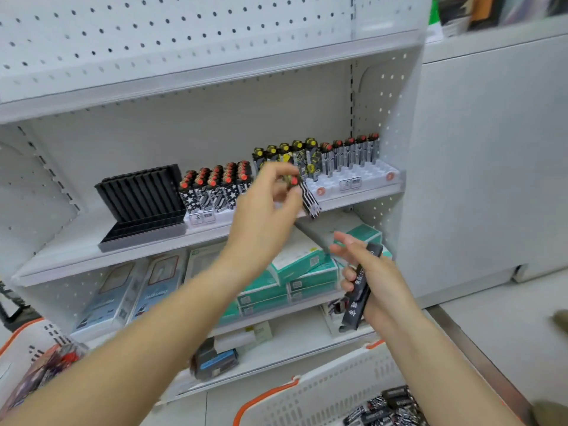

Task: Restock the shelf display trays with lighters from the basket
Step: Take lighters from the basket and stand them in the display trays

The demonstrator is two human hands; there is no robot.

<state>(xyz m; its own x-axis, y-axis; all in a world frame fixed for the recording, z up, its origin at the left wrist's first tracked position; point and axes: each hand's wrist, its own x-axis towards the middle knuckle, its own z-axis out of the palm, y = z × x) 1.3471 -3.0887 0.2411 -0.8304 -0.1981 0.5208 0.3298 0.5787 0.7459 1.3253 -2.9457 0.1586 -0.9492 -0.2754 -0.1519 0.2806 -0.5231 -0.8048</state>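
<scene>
Perforated white plastic basket (322, 392), slim lighters (384, 408)

We see a white pegboard shelf (215, 238) carrying a black ribbed tray (141, 204) and a white display tray (353, 182). Its lighters show three looks: black with white stars and red caps (215, 189), black with yellow print and yellow caps (295, 155), and grey-striped with red caps (350, 152). The left hand (264, 207) holds a black-and-white striped lighter (309, 198) with a red cap; the right hand (368, 269) holds black lighters with white characters (358, 293). Below sit teal-and-white boxes (295, 272) and a white basket (322, 395) with orange trim.
</scene>
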